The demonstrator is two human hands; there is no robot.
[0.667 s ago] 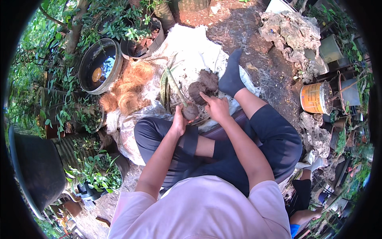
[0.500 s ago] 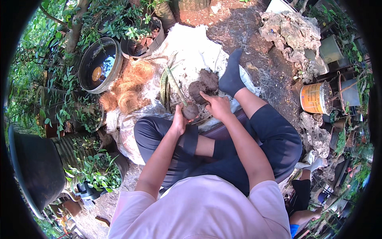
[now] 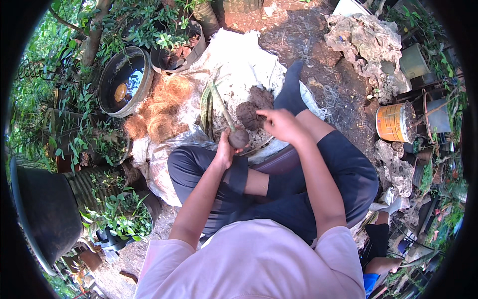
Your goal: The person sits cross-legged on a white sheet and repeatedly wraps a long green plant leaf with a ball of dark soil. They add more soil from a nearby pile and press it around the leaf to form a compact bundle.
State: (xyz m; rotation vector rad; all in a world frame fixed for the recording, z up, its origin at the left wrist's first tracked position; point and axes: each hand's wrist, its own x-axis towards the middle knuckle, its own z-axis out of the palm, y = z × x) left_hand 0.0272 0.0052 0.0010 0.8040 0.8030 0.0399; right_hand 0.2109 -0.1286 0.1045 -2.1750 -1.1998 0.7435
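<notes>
Left hand (image 3: 225, 152) fingers wrapped around plant (image 3: 219, 107) above its packed soil ball (image 3: 238, 138); right hand (image 3: 283, 124) fingers loosely spread, empty, beside soil heap (image 3: 253, 109); ball shaped, coir (image 3: 158, 112) untouched.

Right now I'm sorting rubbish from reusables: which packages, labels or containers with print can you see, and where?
Orange tin can: on the ground to the person's right, cylindrical, orange label with pale bands, open top.
White sack: spread flat ahead of the legs under the soil, crumpled, plain white.
No signs or screens.
</notes>
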